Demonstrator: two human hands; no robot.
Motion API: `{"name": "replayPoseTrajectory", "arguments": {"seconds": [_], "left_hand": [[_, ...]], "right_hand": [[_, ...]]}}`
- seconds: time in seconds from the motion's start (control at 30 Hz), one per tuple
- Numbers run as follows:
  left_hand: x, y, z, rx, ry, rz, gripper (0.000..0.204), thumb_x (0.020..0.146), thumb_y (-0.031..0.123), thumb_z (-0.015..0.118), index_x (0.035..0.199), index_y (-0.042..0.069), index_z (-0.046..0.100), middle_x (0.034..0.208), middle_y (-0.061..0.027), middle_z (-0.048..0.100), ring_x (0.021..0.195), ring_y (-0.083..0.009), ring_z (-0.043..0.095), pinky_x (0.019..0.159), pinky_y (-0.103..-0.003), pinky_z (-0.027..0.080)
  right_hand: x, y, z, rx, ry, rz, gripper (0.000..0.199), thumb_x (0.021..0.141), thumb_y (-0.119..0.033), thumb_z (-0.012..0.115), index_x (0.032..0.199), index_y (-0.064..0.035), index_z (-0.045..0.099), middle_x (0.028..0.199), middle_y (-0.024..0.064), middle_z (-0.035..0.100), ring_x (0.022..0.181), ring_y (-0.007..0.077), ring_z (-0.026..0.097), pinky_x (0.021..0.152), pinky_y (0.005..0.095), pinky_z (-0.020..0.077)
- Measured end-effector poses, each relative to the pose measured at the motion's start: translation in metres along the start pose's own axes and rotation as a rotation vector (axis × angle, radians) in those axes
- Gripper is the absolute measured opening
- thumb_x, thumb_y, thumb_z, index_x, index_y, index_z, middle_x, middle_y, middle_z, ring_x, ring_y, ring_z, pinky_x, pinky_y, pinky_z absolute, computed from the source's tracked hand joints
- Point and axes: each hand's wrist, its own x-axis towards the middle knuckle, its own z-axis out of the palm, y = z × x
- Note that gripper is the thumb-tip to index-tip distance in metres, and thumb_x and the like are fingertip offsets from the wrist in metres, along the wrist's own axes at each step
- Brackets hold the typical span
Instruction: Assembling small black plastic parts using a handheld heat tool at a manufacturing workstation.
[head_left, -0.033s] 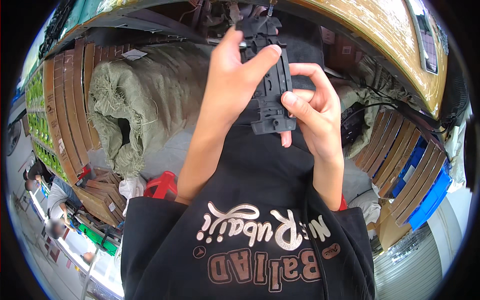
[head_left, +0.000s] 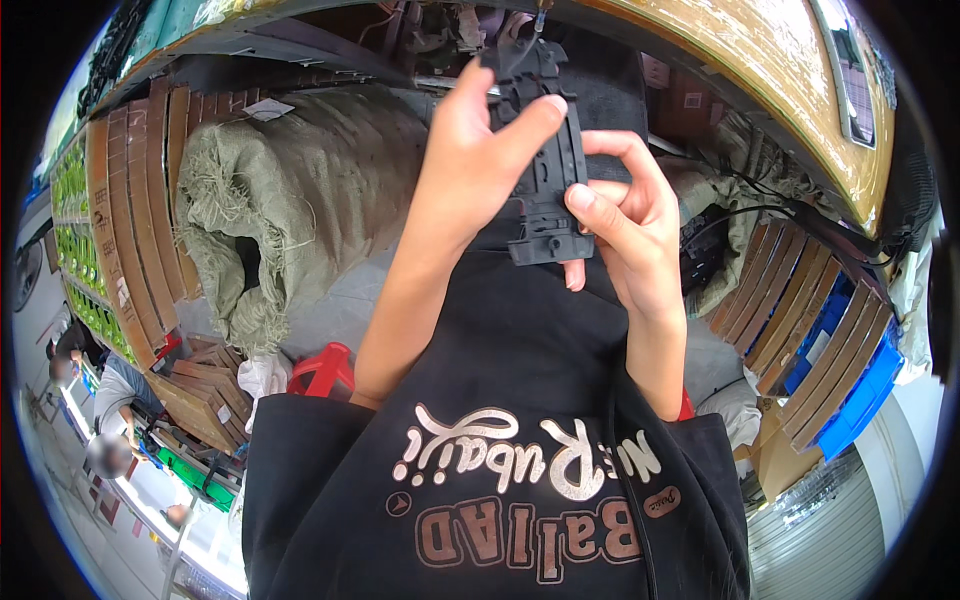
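Left hand and right hand grip black part, shifted slightly rightward; far end near table edge; gap between forearms.

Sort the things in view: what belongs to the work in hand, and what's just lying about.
In hand:
black plastic part
left hand, thumb on its face
right hand, thumb on its lower right edge

Apparently just lying about:
woven sack bundle, left
stacked brown cardboard, far left
blue bin, right
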Motion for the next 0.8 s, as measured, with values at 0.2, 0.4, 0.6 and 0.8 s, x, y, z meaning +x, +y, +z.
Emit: {"name": "replayPoseTrajectory", "arguments": {"seconds": [0.2,0.4,0.6,0.8], "left_hand": [[-0.013,-0.025,-0.063,0.25,0.084,-0.334,0.044,0.084,0.031,0.048,0.114,0.001,0.039,0.073,-0.0091,0.056,0.049,-0.0103,0.052,0.044,-0.021,0.046],[-0.061,-0.042,-0.261,0.612,0.749,-0.201,0.036,0.082,0.022,0.053,0.109,0.002,0.044,0.08,-0.0127,0.059,0.055,-0.0132,0.055,0.05,-0.025,0.049],[-0.102,-0.059,-0.386,0.759,1.095,-0.195,0.033,0.082,0.015,0.049,0.109,0.0,0.038,0.086,-0.0165,0.058,0.061,-0.0172,0.057,0.049,-0.026,0.049],[-0.131,-0.119,-0.476,1.183,0.898,-0.396,0.031,0.071,0.027,0.053,0.092,0.004,0.058,0.087,-0.016,0.06,0.082,-0.0288,0.057,0.075,-0.036,0.043]], "right_hand": [[-0.057,0.004,-0.073,-0.274,0.376,-0.04,0.035,0.075,-0.002,0.057,0.106,-0.002,0.038,0.065,0.0073,0.057,0.043,0.0119,0.051,0.036,0.0222,0.0412],[-0.164,0.01,-0.196,-0.318,0.758,-0.222,0.034,0.08,-0.013,0.047,0.111,-0.0035,0.038,0.074,0.0081,0.056,0.051,0.0132,0.053,0.032,0.0231,0.0409],[-0.156,0.129,-0.338,0.026,1.136,0.018,0.035,0.076,-0.019,0.06,0.106,-0.0103,0.045,0.079,0.0065,0.054,0.052,0.0228,0.057,0.047,0.0299,0.0488],[-0.149,0.168,-0.4,0.05,1.043,0.211,0.038,0.073,-0.023,0.064,0.104,-0.0075,0.049,0.103,0.018,0.046,0.077,0.0297,0.058,0.063,0.0357,0.0524]]}}
